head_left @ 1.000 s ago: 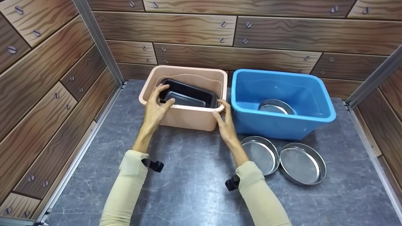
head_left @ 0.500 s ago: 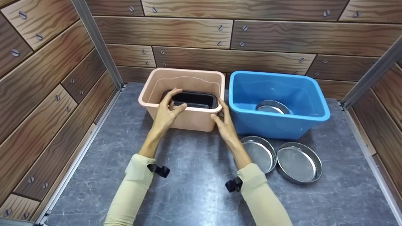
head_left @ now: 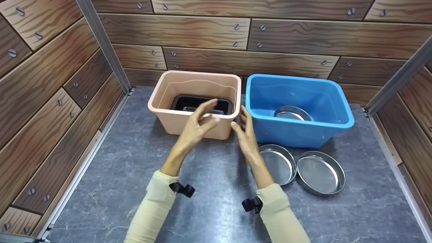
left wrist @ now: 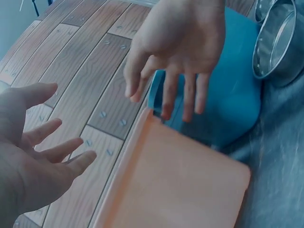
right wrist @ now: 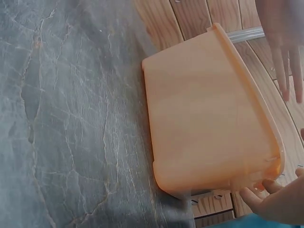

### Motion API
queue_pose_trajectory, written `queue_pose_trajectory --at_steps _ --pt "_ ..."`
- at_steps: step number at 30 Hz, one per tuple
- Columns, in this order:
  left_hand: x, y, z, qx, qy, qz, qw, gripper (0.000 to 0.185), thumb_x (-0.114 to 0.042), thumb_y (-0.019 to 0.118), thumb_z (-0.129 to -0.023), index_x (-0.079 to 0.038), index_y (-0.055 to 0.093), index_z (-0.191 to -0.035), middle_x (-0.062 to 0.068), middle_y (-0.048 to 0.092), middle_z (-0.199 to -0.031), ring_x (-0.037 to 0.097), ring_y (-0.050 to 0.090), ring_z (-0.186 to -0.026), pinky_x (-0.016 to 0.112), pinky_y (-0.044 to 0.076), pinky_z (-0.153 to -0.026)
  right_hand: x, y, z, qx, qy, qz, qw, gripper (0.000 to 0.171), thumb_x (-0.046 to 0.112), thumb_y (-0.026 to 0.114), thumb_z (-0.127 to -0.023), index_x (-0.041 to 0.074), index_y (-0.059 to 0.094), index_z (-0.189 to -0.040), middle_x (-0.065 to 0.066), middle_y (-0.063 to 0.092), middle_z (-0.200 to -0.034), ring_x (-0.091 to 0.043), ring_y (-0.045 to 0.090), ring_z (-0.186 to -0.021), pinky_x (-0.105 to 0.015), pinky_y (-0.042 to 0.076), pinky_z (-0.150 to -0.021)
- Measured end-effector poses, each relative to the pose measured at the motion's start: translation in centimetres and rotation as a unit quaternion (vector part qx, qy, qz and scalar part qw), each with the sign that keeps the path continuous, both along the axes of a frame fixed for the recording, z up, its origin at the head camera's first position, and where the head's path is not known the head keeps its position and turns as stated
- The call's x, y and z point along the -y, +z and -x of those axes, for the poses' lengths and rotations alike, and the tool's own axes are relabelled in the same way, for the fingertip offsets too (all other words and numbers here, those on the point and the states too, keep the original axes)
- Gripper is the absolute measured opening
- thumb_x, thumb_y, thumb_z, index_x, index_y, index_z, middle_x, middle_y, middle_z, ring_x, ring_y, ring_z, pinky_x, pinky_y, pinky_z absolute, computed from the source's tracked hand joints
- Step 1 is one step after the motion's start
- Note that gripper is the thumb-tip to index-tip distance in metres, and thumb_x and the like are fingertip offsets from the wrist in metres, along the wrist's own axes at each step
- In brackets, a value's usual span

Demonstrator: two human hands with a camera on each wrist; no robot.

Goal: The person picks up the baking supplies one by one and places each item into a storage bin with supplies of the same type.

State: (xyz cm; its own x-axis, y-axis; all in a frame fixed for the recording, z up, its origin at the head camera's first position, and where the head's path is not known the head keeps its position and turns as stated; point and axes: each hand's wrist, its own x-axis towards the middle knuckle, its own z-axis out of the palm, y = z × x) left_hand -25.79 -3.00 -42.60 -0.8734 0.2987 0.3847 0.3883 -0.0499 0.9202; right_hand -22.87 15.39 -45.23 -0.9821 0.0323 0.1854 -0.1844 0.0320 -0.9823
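A dark loaf pan lies inside the peach bin, partly hidden by the front rim and my left hand. That hand hovers at the bin's front rim with fingers spread and holds nothing. My right hand is at the bin's front right corner, fingers reaching into the gap beside the blue bin. In the right wrist view, the fingertips of the right hand are right at the corner of the peach bin. The left wrist view shows both hands with loosely bent fingers and nothing in them.
One round metal pan sits in the blue bin. Two more, a left round pan and a right round pan, stand side by side on the grey marbled surface before it. Wood-patterned walls enclose the area.
The loaf pan has gone from tilted near the rim to lying lower in the peach bin. My left hand has let go of it and moved right; my right hand has eased off the corner.
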Motion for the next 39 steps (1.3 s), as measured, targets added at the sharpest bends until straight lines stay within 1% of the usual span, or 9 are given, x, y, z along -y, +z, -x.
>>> queue_pose_trajectory --at_steps 2,7,9,13,15,18,26,34,39 --pt "-0.5 -0.1 -0.4 0.006 -0.014 -0.001 0.9999 0.058 -0.01 0.069 -0.091 -0.011 0.045 -0.144 0.011 0.049 -0.144 0.026 0.043 -0.134 0.046 0.034 -0.112 0.0 0.1 -0.4 -0.006 -0.005 -0.005 1.0 0.065 0.021 0.055 -0.099 0.013 0.022 -0.155 -0.023 0.029 -0.152 -0.037 0.035 -0.134 -0.052 0.03 -0.11" --pt "-1.7 0.9 -1.7 0.01 -0.058 0.019 0.9981 0.057 -0.008 0.063 -0.094 -0.002 0.04 -0.146 0.02 0.046 -0.145 0.037 0.041 -0.135 0.053 0.033 -0.111 -0.4 -0.2 -1.2 -0.016 -0.014 -0.002 1.0 0.061 0.017 0.054 -0.099 0.011 0.026 -0.153 -0.021 0.029 -0.154 -0.036 0.031 -0.138 -0.05 0.028 -0.112" --pt "-2.1 1.3 -2.2 0.021 -0.07 0.031 0.9968 0.056 -0.008 0.061 -0.095 -0.002 0.039 -0.146 0.02 0.045 -0.146 0.038 0.042 -0.134 0.052 0.036 -0.109 -0.4 -0.2 -1.4 -0.021 -0.015 -0.001 1.0 0.059 0.015 0.053 -0.099 0.01 0.029 -0.152 -0.02 0.03 -0.153 -0.035 0.031 -0.138 -0.05 0.029 -0.112" --pt "-2.9 1.2 -2.6 0.063 -0.087 0.044 0.9933 0.053 -0.014 0.058 -0.098 -0.008 0.04 -0.147 0.016 0.044 -0.147 0.034 0.046 -0.131 0.046 0.045 -0.102 -0.6 -0.4 -1.9 -0.033 -0.016 0.001 0.999 0.055 0.014 0.052 -0.1 0.006 0.033 -0.15 -0.02 0.034 -0.151 -0.038 0.031 -0.138 -0.051 0.029 -0.111" --pt "-3.3 1.1 -2.7 0.074 -0.091 0.053 0.9917 0.053 -0.016 0.058 -0.098 -0.01 0.039 -0.148 0.015 0.044 -0.148 0.032 0.045 -0.133 0.044 0.045 -0.102 -0.8 -0.5 -2.2 -0.036 -0.018 0.006 0.999 0.054 0.014 0.053 -0.1 0.005 0.034 -0.15 -0.02 0.035 -0.151 -0.04 0.03 -0.138 -0.051 0.03 -0.111" --pt "-3.9 0.6 -2.7 0.079 -0.095 0.068 0.9901 0.055 -0.018 0.057 -0.099 -0.01 0.037 -0.149 0.016 0.041 -0.15 0.03 0.042 -0.135 0.043 0.041 -0.106 -1.2 -0.8 -2.6 -0.038 -0.021 0.014 0.999 0.053 0.013 0.052 -0.1 0.004 0.035 -0.149 -0.02 0.036 -0.15 -0.04 0.03 -0.139 -0.051 0.03 -0.111" --pt "-5.6 -2.5 -1.0 0.07 -0.103 0.07 0.9897 0.059 -0.024 0.054 -0.101 -0.016 0.029 -0.153 0.016 0.036 -0.153 0.03 0.033 -0.141 0.049 0.027 -0.115 -2.5 -1.4 -4.0 -0.018 -0.037 0.016 0.999 0.052 0.013 0.052 -0.1 0.006 0.036 -0.149 -0.014 0.036 -0.151 -0.029 0.031 -0.14 -0.046 0.029 -0.112" --pt "-7.1 -3.4 -0.9 0.102 -0.098 0.11 0.9838 0.07 -0.041 0.058 -0.097 -0.034 0.019 -0.155 0.011 0.028 -0.157 0.031 0.03 -0.142 0.049 0.034 -0.11 -4.4 -1.8 -5.3 -0.013 -0.059 0.019 0.998 0.052 0.014 0.051 -0.1 0.006 0.035 -0.149 -0.014 0.034 -0.153 -0.026 0.03 -0.14 -0.044 0.029 -0.111" --pt "-7.8 -3.9 -0.8 0.111 -0.081 0.121 0.9831 0.075 -0.043 0.059 -0.095 -0.037 0.014 -0.155 0.01 0.022 -0.159 0.025 0.024 -0.145 0.046 0.032 -0.112 -5.9 -2.5 -6.0 -0.014 -0.077 0.026 0.997 0.052 0.013 0.051 -0.1 0.004 0.036 -0.148 -0.014 0.038 -0.151 -0.027 0.032 -0.139 -0.045 0.029 -0.111"
